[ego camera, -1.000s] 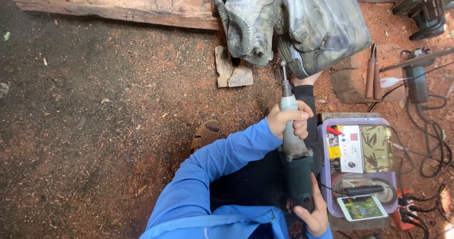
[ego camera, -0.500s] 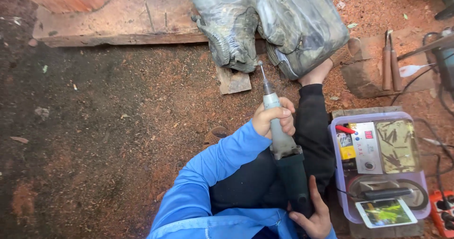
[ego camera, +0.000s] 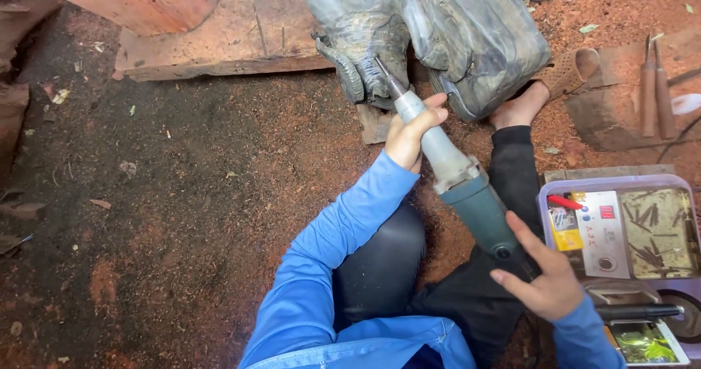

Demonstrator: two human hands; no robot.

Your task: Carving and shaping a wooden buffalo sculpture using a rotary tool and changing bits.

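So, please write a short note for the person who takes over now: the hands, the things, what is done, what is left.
Left hand grips the grey front of the rotary carving tool; right hand holds its green rear body.
The tool's bit touches the dark wooden carving, near a curved horn. The carving lies on the sawdust ground against a wooden plank.
Purple tray with small bits sits at the right.
Done: the carving is largely shaped.
Left: cannot tell how much detail remains.
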